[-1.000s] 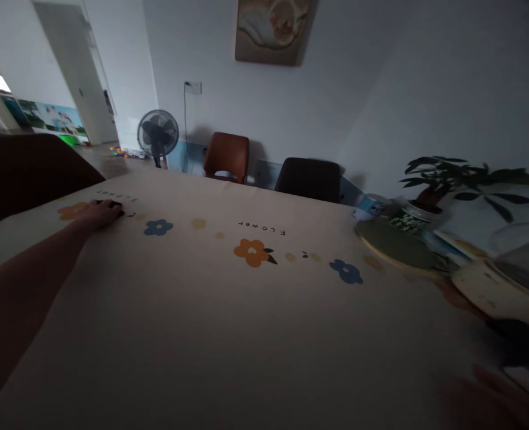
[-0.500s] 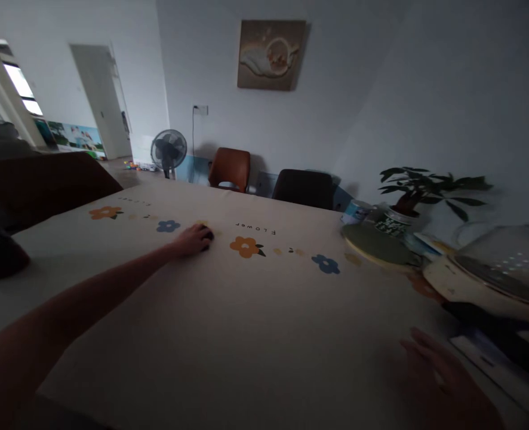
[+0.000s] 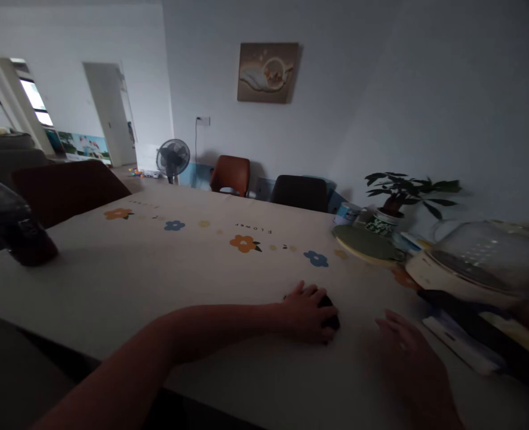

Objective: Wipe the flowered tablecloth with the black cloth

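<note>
Both hands work low on the flowered tablecloth (image 3: pixel 166 269): left hand (image 3: pixel 307 312) clenched over a small dark object (image 3: pixel 331 315), pressed flat to the cloth near its front right, right hand (image 3: pixel 410 358) just beside, fingers released and spread; wiping looks unfinished.

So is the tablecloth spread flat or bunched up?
Spread flat: the tablecloth lies smooth, its flower print unbroken, under the left hand.

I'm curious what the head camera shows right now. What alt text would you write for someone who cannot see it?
A person's left hand presses a small dark object onto a flower-print tablecloth, while the right hand lies flat and open close beside it. A dark bottle stands at far left; a potted plant and a lidded cooker sit at right in a dim room.
</note>
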### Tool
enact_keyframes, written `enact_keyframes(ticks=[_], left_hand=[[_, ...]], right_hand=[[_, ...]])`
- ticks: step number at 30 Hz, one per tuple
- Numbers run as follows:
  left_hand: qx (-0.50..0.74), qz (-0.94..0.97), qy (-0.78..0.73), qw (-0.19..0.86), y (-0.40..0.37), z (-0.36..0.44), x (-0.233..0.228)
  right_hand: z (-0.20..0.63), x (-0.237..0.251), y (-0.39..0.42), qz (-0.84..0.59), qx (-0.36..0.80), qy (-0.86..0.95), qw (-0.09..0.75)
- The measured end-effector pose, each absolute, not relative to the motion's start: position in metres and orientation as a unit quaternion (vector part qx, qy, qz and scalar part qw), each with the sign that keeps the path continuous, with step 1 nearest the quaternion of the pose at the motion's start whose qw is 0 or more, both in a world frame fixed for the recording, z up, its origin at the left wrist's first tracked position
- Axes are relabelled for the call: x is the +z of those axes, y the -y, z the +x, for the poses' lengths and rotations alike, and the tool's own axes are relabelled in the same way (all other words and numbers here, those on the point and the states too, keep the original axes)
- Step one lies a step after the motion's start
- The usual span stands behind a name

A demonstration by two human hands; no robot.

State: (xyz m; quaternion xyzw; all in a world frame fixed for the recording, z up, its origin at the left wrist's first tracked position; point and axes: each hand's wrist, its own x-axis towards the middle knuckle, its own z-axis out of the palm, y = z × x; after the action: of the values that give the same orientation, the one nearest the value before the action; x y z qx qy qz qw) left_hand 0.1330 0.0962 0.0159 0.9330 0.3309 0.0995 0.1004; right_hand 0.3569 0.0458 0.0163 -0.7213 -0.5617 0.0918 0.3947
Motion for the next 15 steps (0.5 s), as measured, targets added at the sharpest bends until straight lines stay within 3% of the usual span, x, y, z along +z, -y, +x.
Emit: enact_keyframes(ticks=[7, 15], left_hand=[[0.089, 0.915, -0.381, 0.096, -0.088, 0.050, 0.021], [0.017, 0.747, -0.663, 0.049, -0.107, -0.180, 0.020]], right_hand=[[0.357, 0.018, -0.046, -0.738, 0.103, 0.550, 0.378], [0.359, 0.013, -0.047, -0.744, 0.081, 0.552, 0.367]])
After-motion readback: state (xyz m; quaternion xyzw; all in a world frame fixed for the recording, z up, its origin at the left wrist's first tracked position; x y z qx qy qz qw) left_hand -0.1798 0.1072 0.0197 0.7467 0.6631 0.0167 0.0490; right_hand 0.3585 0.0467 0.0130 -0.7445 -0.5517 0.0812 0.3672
